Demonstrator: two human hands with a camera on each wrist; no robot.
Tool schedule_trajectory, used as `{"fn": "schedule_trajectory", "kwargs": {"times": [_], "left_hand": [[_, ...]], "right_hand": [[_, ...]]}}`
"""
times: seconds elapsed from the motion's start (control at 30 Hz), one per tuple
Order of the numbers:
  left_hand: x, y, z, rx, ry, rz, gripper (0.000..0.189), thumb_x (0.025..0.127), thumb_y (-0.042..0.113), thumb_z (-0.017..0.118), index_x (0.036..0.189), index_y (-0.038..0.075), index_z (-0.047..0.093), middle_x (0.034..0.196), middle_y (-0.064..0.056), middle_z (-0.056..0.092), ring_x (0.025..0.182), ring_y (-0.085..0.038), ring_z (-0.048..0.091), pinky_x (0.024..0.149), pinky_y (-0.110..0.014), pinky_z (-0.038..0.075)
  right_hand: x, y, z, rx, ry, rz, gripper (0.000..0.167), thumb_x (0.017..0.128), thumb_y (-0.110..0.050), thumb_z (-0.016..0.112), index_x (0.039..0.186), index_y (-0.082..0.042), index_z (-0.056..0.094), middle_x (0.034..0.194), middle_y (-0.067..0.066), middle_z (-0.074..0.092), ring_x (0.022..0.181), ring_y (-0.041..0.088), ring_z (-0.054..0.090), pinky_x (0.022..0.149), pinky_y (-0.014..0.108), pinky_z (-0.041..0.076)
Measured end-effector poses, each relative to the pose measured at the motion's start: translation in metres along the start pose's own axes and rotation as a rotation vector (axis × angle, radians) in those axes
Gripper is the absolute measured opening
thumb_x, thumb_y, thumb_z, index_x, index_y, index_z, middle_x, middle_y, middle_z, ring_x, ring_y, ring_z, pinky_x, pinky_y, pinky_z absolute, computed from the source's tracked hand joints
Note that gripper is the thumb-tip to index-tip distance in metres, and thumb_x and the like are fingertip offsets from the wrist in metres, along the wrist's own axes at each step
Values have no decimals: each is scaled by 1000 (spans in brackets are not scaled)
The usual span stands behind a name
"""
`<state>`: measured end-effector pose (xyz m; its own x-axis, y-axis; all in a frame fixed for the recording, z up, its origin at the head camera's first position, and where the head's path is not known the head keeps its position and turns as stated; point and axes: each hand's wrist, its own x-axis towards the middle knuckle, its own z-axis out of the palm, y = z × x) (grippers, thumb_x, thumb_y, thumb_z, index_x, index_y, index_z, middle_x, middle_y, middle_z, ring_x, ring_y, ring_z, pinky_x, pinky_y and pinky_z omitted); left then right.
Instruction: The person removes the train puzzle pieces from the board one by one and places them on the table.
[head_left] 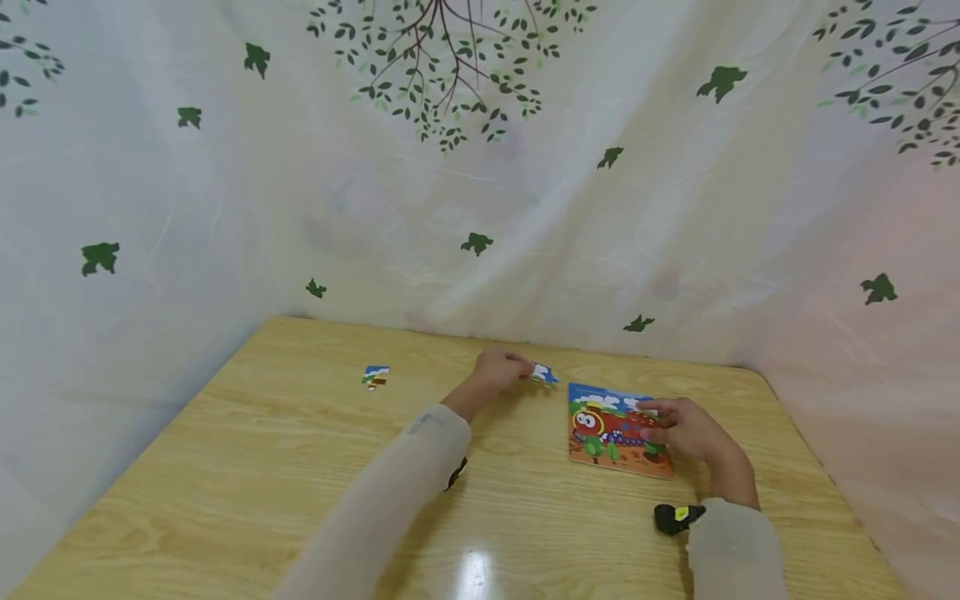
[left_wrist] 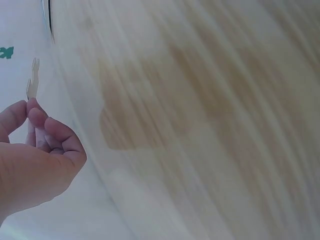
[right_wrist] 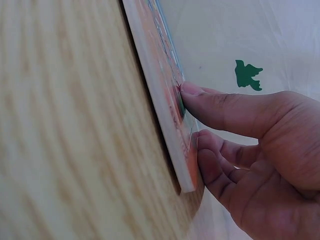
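Observation:
Near the back of the table my left hand [head_left: 498, 371] pinches a loose jigsaw piece [head_left: 543, 375] with a white and blue picture. From the left wrist camera, that piece [left_wrist: 33, 77] shows edge-on, upright above the thumb and fingertips of the left hand [left_wrist: 42, 135]. A jigsaw puzzle board [head_left: 611, 442] with a red cartoon caterpillar lies flat to the right. My right hand [head_left: 693, 429] holds its right side. In the right wrist view the thumb of the right hand [right_wrist: 260, 145] touches the picture face, with curled fingers at the edge of the board [right_wrist: 165, 120].
A small group of jigsaw pieces [head_left: 376, 377] lies at the back left of the wooden table [head_left: 300, 467]. Behind the table hangs a pale curtain [head_left: 390, 225] printed with leaves and birds. A black wrist camera [head_left: 675, 518] sits by the right sleeve.

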<state>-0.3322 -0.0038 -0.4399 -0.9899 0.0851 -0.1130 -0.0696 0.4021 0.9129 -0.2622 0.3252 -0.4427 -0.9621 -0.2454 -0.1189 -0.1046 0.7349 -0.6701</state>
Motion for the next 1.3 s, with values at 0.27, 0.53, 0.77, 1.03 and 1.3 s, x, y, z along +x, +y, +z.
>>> {"fn": "schedule_trajectory", "kwargs": {"times": [0.27, 0.53, 0.77, 1.03, 1.3], "left_hand": [[1, -10, -32, 1, -33, 13, 19, 97, 23, 72, 106, 7, 76, 96, -4, 75, 98, -27, 69, 81, -37, 56], [-2, -19, -62, -57, -23, 7, 17, 97, 17, 71, 107, 3, 75, 100, -9, 73, 104, -29, 67, 92, -42, 56], [-1, -28, -83, -56, 1, -2, 16, 97, 16, 72, 105, 3, 75, 101, -11, 72, 103, -31, 68, 92, -43, 56], [2, -39, -100, -13, 31, 0, 15, 96, 17, 73, 102, 3, 75, 99, -10, 73, 98, -28, 67, 86, -40, 56], [-1, -44, -120, 1, 30, -23, 18, 99, 17, 69, 109, 2, 74, 104, -12, 72, 100, -27, 66, 86, -39, 56]], "right_hand": [[1, 3, 3, -14, 11, -3, 47, 96, -10, 73, 138, 4, 59, 131, 38, 55, 116, 54, 57, 91, 62, 50], [2, 6, 6, -17, 17, -14, 46, 96, -11, 73, 138, 3, 60, 131, 37, 55, 116, 53, 56, 91, 62, 50], [5, 6, 7, 0, 26, 14, 47, 96, -12, 73, 139, 2, 60, 128, 35, 57, 114, 49, 58, 91, 60, 50], [7, 8, 8, -5, 35, 11, 47, 95, -11, 73, 139, 2, 60, 125, 32, 60, 111, 44, 60, 89, 57, 51], [8, 7, 7, -6, 42, 9, 48, 95, -11, 74, 139, 2, 59, 125, 31, 61, 111, 44, 60, 89, 57, 51]]}}
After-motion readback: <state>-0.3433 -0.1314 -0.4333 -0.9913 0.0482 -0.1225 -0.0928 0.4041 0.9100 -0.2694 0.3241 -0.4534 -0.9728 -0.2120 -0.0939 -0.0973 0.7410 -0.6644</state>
